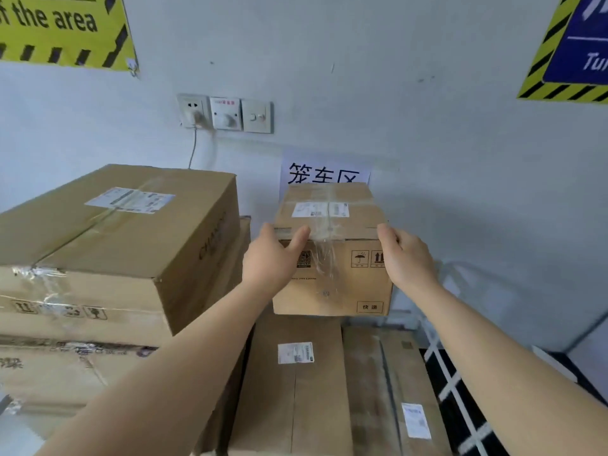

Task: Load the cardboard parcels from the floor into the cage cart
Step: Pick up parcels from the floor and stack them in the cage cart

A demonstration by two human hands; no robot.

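A small cardboard parcel [332,274] with a white label and clear tape sits on top of flat parcels [296,383] stacked in the cage cart. My left hand [273,258] grips its near top-left edge, thumb over the top. My right hand [408,258] holds its right side near the top corner, fingers wrapped round the far side and hidden. A white wire panel of the cart [450,373] shows at the lower right.
A tall stack of large cardboard boxes [115,232] stands close on the left. The wall behind carries sockets [227,113], a paper sign [325,171] and hazard-striped posters [62,28]. A second flat box [388,390] lies right of the lower parcel.
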